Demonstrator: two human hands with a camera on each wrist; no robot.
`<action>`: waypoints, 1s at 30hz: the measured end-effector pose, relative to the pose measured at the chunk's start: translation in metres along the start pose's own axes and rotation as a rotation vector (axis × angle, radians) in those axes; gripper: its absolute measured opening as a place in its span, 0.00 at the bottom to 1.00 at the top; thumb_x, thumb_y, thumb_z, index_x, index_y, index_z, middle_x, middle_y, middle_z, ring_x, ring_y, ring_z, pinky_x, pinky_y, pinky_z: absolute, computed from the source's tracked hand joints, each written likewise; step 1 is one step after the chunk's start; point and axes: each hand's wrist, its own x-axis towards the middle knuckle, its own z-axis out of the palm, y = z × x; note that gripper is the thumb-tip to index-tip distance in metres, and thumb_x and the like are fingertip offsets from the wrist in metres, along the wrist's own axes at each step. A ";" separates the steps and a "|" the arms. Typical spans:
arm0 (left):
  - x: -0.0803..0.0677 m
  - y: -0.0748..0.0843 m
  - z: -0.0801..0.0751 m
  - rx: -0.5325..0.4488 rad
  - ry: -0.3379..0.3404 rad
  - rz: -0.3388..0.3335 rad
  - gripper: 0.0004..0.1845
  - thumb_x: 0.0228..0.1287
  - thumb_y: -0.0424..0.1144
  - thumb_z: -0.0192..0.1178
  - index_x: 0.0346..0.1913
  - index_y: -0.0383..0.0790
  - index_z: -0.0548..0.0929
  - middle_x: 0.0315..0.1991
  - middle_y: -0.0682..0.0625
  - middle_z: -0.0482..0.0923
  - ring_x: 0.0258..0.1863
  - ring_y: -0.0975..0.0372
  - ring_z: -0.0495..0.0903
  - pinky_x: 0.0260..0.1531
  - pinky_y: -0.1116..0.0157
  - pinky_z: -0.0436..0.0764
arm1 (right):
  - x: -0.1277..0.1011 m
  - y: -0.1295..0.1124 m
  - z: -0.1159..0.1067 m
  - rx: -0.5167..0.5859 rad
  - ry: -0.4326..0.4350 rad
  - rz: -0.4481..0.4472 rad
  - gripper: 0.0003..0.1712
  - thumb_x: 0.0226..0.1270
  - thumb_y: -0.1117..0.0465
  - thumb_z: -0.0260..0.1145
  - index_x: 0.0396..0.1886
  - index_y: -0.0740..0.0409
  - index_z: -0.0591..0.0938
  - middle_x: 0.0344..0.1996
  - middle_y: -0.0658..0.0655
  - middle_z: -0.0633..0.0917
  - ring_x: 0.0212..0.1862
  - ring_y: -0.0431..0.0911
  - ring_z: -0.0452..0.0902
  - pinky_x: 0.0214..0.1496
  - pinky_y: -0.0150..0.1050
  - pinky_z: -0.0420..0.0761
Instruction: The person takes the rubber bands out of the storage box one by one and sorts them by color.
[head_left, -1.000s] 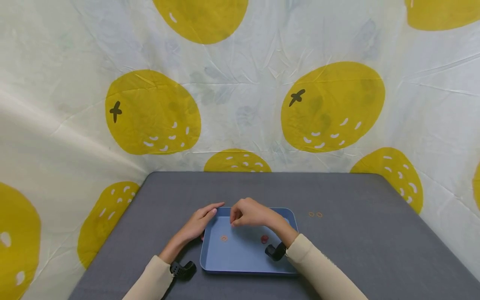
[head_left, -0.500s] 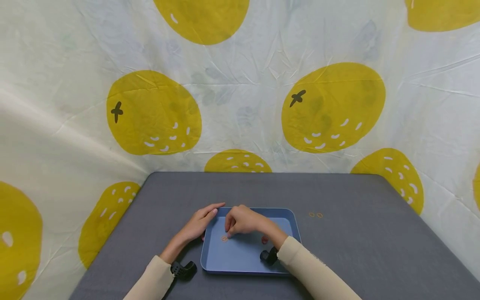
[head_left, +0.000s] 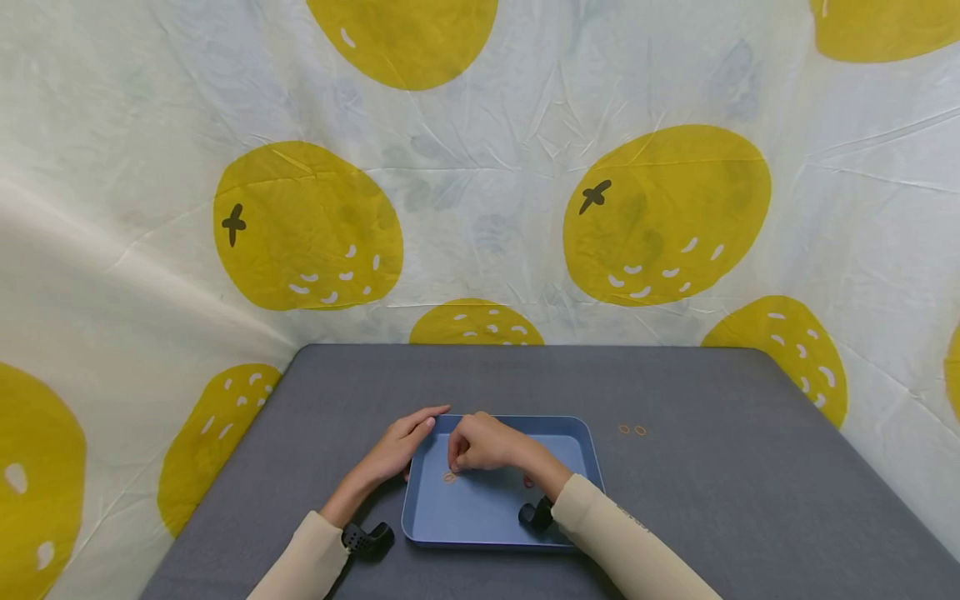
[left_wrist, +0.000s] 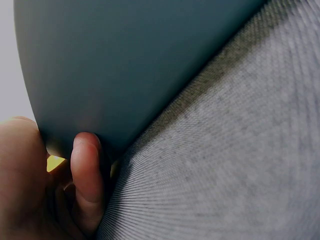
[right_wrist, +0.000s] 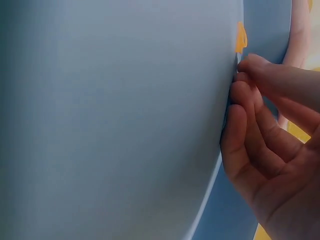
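Hands at tray (head_left: 577, 433) — small orange ring (head_left: 448, 477), flat.

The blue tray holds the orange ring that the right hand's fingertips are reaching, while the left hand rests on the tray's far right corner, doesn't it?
Not quite: the left hand rests on the far left corner of the blue tray, as the head view shows. The rest holds: the right hand has its fingertips at the orange ring lying in the tray.
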 end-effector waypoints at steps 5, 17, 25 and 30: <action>0.000 -0.001 -0.001 -0.010 -0.025 -0.004 0.25 0.85 0.53 0.43 0.76 0.54 0.72 0.70 0.40 0.74 0.10 0.63 0.69 0.11 0.60 0.76 | 0.001 -0.001 0.001 0.005 -0.016 -0.007 0.04 0.64 0.60 0.77 0.30 0.52 0.92 0.22 0.42 0.87 0.23 0.31 0.75 0.28 0.25 0.76; 0.001 -0.001 -0.002 0.008 -0.019 0.005 0.24 0.85 0.53 0.43 0.76 0.54 0.72 0.73 0.43 0.73 0.16 0.65 0.71 0.18 0.61 0.78 | 0.003 -0.002 0.003 -0.024 -0.024 -0.020 0.05 0.65 0.60 0.77 0.28 0.50 0.92 0.22 0.40 0.86 0.25 0.31 0.75 0.30 0.26 0.76; 0.001 0.002 -0.002 0.007 -0.026 0.003 0.24 0.85 0.52 0.43 0.76 0.54 0.72 0.72 0.42 0.73 0.11 0.63 0.68 0.15 0.61 0.77 | 0.002 -0.002 0.000 0.003 -0.004 -0.015 0.05 0.67 0.62 0.74 0.31 0.51 0.93 0.24 0.42 0.87 0.25 0.32 0.75 0.29 0.26 0.76; 0.001 0.000 -0.002 0.010 -0.021 0.007 0.24 0.85 0.52 0.43 0.76 0.54 0.72 0.72 0.42 0.74 0.13 0.62 0.69 0.18 0.61 0.78 | 0.002 -0.002 -0.001 -0.001 -0.002 -0.014 0.07 0.66 0.63 0.75 0.28 0.49 0.92 0.23 0.41 0.86 0.25 0.32 0.75 0.30 0.26 0.77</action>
